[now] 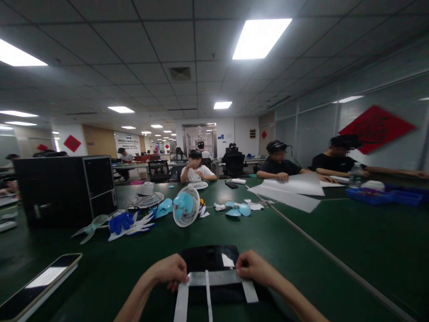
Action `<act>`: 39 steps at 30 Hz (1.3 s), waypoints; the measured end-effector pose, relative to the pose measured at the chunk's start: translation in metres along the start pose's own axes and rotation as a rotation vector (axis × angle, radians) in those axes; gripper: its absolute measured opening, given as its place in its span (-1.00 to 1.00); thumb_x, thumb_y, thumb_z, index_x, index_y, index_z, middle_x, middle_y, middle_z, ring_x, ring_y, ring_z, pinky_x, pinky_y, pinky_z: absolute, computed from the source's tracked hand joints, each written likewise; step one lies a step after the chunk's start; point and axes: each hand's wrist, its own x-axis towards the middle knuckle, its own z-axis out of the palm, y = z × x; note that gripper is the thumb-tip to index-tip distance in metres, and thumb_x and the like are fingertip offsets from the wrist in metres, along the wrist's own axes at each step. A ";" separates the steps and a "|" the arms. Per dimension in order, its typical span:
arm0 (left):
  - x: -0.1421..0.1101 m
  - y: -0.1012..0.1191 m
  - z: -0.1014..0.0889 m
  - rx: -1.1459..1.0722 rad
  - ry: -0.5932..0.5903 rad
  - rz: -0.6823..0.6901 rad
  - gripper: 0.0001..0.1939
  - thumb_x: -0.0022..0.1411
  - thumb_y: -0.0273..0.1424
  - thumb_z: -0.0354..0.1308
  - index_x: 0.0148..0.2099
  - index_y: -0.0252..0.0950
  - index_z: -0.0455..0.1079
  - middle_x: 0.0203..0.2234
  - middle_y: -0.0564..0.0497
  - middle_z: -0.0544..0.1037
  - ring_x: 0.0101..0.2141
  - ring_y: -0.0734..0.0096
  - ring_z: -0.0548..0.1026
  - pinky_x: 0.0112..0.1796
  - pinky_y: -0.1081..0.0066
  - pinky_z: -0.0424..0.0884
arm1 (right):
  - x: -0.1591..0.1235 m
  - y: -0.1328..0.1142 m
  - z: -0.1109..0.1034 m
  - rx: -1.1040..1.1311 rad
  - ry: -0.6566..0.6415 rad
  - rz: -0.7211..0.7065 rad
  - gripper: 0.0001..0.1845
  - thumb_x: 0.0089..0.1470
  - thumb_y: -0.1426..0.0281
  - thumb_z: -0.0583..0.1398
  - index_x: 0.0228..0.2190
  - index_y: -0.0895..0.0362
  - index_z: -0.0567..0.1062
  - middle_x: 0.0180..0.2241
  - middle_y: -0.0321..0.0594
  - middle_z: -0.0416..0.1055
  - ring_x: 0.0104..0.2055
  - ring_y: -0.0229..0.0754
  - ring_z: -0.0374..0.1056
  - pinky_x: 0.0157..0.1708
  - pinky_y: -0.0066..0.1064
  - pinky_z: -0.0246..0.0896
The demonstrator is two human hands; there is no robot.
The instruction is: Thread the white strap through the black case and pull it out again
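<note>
In front of me on the green table lies a flat black object (209, 257), its kind unclear, with a small white patch (228, 260) on its upper right. A pale, slightly see-through strip (221, 278) runs across it. My left hand (172, 270) pinches the strip's left end, and my right hand (253, 267) pinches its right end. White bands (181, 302) hang toward me below the left hand and at the middle. Another short white band (250, 291) slants down below the right hand.
A phone (43, 281) lies at the left, near a black computer case (56, 192). Blue-and-white gloves (129, 223), fan blades (238, 209) and a fan grille (186, 206) sit ahead. Co-workers sit opposite and right, near white sheets (295, 188) and blue trays (370, 196).
</note>
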 end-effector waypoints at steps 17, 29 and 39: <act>0.004 -0.001 0.004 0.159 0.090 -0.036 -0.81 -0.12 -0.26 0.21 -0.49 -0.29 0.38 -0.68 0.13 0.42 -0.64 0.51 0.35 -0.59 0.50 0.19 | -0.006 -0.008 0.002 -0.185 0.062 0.000 -0.82 -0.10 0.51 0.18 -0.41 0.18 0.58 -0.43 -0.22 0.56 -0.37 -0.20 0.44 -0.44 -0.50 0.21; -0.008 0.022 0.021 0.420 0.119 0.374 -0.56 0.08 -0.52 0.03 0.00 -0.10 0.43 -0.21 0.07 0.46 -0.29 0.46 0.40 -0.32 0.49 0.25 | -0.005 -0.003 0.004 -0.275 0.086 -0.027 -0.82 -0.13 0.51 0.20 -0.39 0.18 0.57 -0.38 -0.22 0.55 -0.36 -0.22 0.42 -0.45 -0.51 0.17; -0.007 0.024 0.029 0.509 0.063 0.463 -0.59 0.23 -0.50 -0.05 0.02 -0.04 0.45 -0.15 0.02 0.41 -0.18 0.39 0.37 -0.19 0.43 0.23 | -0.027 -0.036 0.008 -0.376 0.203 -0.142 -0.83 0.00 0.43 0.18 -0.33 0.14 0.55 -0.27 -0.15 0.49 -0.21 -0.14 0.39 -0.26 -0.41 0.25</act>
